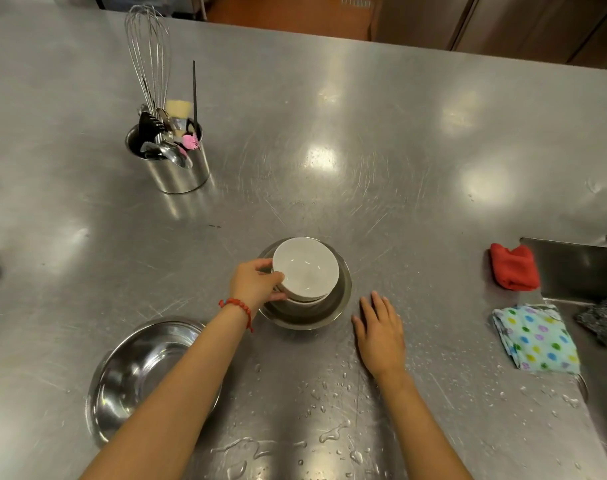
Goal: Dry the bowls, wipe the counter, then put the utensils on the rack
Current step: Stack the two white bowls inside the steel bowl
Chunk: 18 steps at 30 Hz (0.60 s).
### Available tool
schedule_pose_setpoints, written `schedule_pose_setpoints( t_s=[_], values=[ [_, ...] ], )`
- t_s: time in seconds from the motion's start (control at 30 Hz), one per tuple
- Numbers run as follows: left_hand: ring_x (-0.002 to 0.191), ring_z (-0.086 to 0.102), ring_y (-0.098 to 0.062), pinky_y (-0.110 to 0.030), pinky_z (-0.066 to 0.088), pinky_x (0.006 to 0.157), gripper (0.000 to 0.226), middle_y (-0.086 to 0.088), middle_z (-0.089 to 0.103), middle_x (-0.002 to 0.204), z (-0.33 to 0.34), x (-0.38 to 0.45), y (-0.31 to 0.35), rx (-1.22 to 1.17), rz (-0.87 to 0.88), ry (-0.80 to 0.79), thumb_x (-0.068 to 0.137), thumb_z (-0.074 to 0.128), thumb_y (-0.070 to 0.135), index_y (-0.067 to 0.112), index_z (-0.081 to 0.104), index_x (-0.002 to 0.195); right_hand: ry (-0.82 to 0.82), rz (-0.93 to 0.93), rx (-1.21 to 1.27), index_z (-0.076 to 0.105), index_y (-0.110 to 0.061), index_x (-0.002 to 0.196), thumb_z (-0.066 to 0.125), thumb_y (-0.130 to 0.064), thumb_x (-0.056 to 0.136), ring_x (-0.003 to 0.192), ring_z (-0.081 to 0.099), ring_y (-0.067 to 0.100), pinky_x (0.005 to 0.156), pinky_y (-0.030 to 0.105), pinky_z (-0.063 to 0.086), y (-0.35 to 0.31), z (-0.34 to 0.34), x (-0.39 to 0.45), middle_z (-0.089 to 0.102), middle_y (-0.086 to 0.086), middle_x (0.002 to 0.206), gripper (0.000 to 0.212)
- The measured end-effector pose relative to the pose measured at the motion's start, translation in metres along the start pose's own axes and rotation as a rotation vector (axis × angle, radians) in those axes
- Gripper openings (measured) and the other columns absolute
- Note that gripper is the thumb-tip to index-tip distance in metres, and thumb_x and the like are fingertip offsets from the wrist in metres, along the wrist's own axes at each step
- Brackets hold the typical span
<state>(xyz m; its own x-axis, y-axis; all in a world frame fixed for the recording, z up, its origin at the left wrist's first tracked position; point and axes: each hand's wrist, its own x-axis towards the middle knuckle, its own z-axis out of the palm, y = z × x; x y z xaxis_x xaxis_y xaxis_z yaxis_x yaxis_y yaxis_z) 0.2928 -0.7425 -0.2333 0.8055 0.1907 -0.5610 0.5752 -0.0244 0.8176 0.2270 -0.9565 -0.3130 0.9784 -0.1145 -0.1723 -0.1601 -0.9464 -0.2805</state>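
Gripping the left rim of a white bowl point(305, 268), a person's left hand point(255, 284), a red bead bracelet point(238, 306) at its wrist, curls thumb and fingers around the stack at the centre of a steel surface point(381, 140). At the near left sits an empty steel bowl point(129, 379), partly crossed by the left forearm. Far left stands a steel utensil holder point(177, 168) crowded with a wire whisk point(148, 53), spoons and spatulas. The white bowl rests on at least one more white bowl, nested inside a second steel bowl point(340, 299). Just right of that stack, the right hand point(380, 334) lies flat on the surface, palm down, fingers straight and slightly spread, holding nothing. Water droplets point(329, 393) bead the near surface between the two forearms. At the right edge, a folded red cloth point(515, 268) lies beyond a polka-dot cloth point(535, 337), both beside a sink point(579, 268).
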Motion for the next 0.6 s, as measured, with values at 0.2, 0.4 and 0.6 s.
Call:
schedule_pose_setpoints(
  t_s=[0.2,0.4,0.6],
  values=[
    [0.063,0.066,-0.023,-0.023,0.056,0.047,0.031,-0.013,0.062,0.095,-0.015,0.004,-0.014,0.012,0.033,0.021,0.08,0.068,0.01,0.005,0.059,0.108,0.088,0.077,0.29,0.045,-0.015,0.135,0.041,-0.035,0.096,0.134,0.036,0.025,0.113,0.04,0.024,-0.014,-0.012,0.005,0.043,0.009,0.144,0.044],
    [0.092,0.061,-0.034,-0.045,0.053,0.083,0.034,-0.018,0.064,0.102,-0.034,0.017,-0.036,0.101,0.098,0.239,0.081,0.067,0.016,0.003,0.061,0.112,0.107,0.254,0.92,0.067,-0.003,0.095,0.051,-0.019,0.093,0.081,0.062,0.025,0.084,0.042,0.053,-0.043,-0.026,0.032,0.068,0.014,0.086,0.023],
    [0.057,0.055,-0.018,-0.019,0.05,0.038,0.017,-0.007,0.058,0.065,-0.023,0.017,-0.037,-0.162,-0.049,0.186,0.082,0.062,-0.002,-0.006,0.061,0.098,0.082,0.324,0.944,0.06,0.016,0.07,0.057,-0.002,0.084,0.062,0.042,0.021,0.064,0.037,0.044,-0.046,-0.027,0.05,0.048,0.011,0.061,0.023]
  ],
)
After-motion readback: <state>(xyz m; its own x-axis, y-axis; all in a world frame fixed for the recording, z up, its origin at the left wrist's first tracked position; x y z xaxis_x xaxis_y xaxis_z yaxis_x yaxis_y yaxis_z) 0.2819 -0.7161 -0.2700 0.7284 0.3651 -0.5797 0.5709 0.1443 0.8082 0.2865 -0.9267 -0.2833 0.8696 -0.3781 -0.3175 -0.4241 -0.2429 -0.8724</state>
